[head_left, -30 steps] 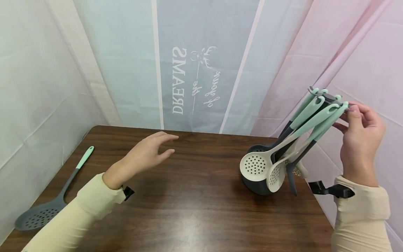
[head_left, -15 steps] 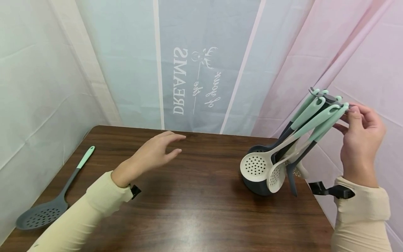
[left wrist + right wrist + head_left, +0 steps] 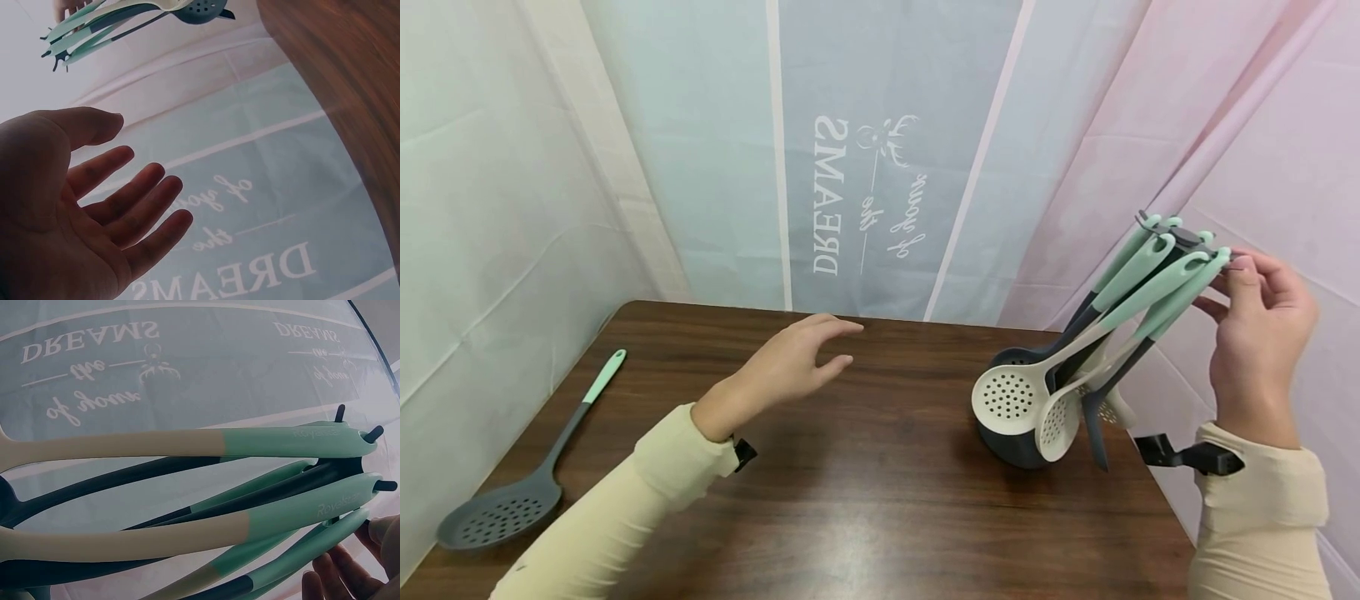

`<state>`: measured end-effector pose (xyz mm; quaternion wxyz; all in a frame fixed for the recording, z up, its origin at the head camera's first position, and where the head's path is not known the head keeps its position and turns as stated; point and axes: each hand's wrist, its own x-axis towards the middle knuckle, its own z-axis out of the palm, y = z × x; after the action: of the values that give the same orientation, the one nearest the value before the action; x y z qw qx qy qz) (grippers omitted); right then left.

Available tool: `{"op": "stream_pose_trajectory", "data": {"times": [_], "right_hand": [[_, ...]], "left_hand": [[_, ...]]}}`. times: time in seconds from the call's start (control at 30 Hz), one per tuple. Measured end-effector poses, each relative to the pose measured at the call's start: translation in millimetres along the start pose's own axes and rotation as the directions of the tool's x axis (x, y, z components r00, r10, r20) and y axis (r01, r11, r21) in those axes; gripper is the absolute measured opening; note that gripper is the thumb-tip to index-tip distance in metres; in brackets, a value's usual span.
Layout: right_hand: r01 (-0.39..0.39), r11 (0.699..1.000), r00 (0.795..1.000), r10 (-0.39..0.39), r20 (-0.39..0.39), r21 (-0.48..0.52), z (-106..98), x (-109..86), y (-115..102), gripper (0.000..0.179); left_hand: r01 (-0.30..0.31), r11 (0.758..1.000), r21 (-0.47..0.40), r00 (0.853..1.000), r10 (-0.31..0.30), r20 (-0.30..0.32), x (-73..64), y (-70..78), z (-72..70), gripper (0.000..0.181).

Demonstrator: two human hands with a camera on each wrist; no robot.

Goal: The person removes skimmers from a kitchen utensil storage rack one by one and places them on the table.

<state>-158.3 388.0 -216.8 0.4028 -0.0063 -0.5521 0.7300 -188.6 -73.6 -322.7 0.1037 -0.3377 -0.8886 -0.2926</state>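
At the table's right end stands a dark rotating utensil rack (image 3: 1186,238), hung with several mint-handled kitchen tools. A cream skimmer (image 3: 1007,398) and a cream slotted spoon (image 3: 1060,423) face the front, above the dark round base (image 3: 1011,448). My right hand (image 3: 1262,333) pinches a hook at the rack's top between thumb and fingers, beside a mint handle end (image 3: 340,528). Over the middle of the table my left hand (image 3: 786,367) hangs in the air, holding nothing. Its fingers (image 3: 140,209) are relaxed and apart, as the left wrist view shows.
A grey skimmer (image 3: 505,510) with a mint handle lies along the left edge of the brown wooden table (image 3: 865,467). Printed cloth (image 3: 887,75) hangs behind the table, with plain cloth at both sides. The rack stands close to the right-hand cloth.
My left hand has drifted steadily to the right over the table, its fingers still relaxed. The right hand and the rack have stayed in nearly the same place.
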Motion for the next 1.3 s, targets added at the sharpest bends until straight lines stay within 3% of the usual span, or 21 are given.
{"op": "stream_pose_trajectory", "data": {"times": [0.53,1.03,1.3], "right_hand": [[0.001,1.000,1.000,0.000,-0.019,0.022,0.8,0.0,-0.2,0.019],[-0.007,0.999,1.000,0.009,-0.025,0.054,1.1,-0.6,0.8,0.018],[0.001,1.000,1.000,-0.001,-0.020,0.015,1.7,-1.6,-0.3,0.019]], "left_hand": [[0.006,1.000,-0.013,0.999,-0.005,0.036,8.9,7.1,7.8,0.043],[-0.016,1.000,-0.021,0.997,0.018,0.078,23.1,27.2,19.4,0.044],[-0.045,0.999,-0.016,0.996,0.046,0.073,29.8,34.1,22.7,0.044]]}}
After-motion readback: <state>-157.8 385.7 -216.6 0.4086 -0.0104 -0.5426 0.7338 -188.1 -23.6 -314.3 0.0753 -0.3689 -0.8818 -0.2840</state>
